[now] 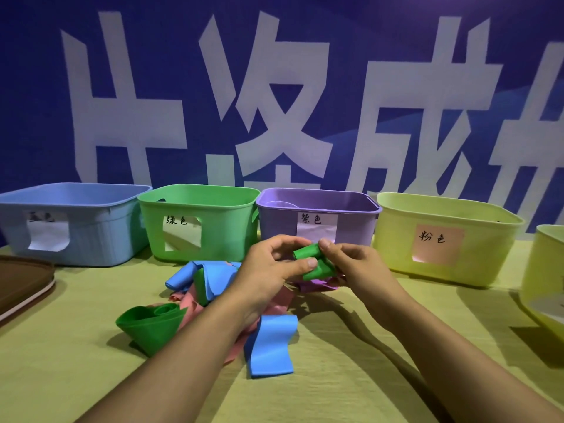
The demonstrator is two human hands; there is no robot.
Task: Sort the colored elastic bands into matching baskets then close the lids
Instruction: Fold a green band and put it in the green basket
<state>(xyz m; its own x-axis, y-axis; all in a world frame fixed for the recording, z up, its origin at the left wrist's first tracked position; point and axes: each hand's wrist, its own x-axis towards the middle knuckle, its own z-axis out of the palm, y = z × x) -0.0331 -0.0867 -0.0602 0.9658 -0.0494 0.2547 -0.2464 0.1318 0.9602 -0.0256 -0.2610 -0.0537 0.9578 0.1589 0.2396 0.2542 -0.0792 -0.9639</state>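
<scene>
Both forearms are seen reaching in from the near edge over the tabletop (351,389), which is covered in a yellow-green cloth. Behind it, a blue banner (36,87) with large white characters is hung as a backdrop. Along the far edge of the tabletop, four open baskets are lined up: a blue basket (100,236) at the left, a green basket (219,230), a purple basket (280,221) and a yellow basket (488,248) labelled for pink; part of a fifth, another yellow basket (546,270), is cut off at the right edge. A brown lid (21,279) is laid flat at the far left. In the middle of the tabletop a loose pile of elastic bands is heaped: a blue band (271,346) nearest, a rolled green band (149,325) at its left, pink bands (189,300) between them, another blue band (183,276) behind, and a purple band (314,285) under the hands. Above the pile, just before the purple basket, a small green band (314,261) is held by both hands. The left hand (271,264) is curled round it with the thumb pressed on its lower fold; the right hand (351,264) has it pinched at the upper fold, so each grip is closed on the same band.
</scene>
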